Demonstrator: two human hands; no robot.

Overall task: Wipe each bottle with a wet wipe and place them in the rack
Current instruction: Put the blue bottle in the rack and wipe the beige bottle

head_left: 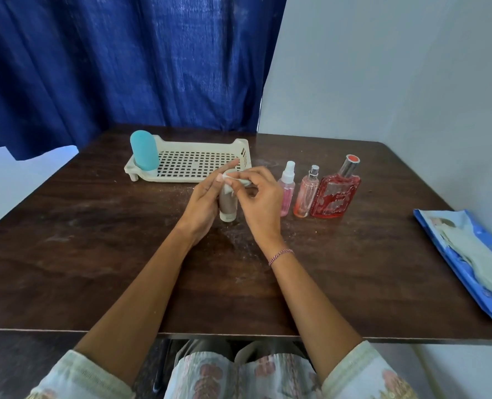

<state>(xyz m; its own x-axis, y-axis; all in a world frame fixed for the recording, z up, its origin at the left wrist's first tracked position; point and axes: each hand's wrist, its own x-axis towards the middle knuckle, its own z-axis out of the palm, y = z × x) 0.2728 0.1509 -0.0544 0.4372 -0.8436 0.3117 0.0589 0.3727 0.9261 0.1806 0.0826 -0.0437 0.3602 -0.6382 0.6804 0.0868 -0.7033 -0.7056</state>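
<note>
Dark wooden table, blue curtain behind it, pale grey wall to the right. A person sits at the near edge with both bare forearms out over the tabletop.

The left hand is curled around a brown plastic tube bottle and holds it upright with its white cap down. Cap sits low at the table, but I cannot tell if it touches. The right hand pinches a crumpled white wet wipe between thumb and fingertips, pressed on the upper end of the tube, with its other fingers loosely bent. A thin pink beaded bracelet sits on the right wrist.

Just beyond the grip is a cream perforated plastic rack, flat on the table. A teal rounded plastic bottle stands upright in its far-left corner, the only bottle in it.

Just right of the gripping hands, three bottles stand in a row:
- small pink clear spray bottle, nearest the right hand
- slim peach spray bottle with silver top
- square red glass perfume bottle with silver neck

Well right of the grip, at the table's right edge, lies a blue wet-wipe pack with pale wipe showing on top.
</note>
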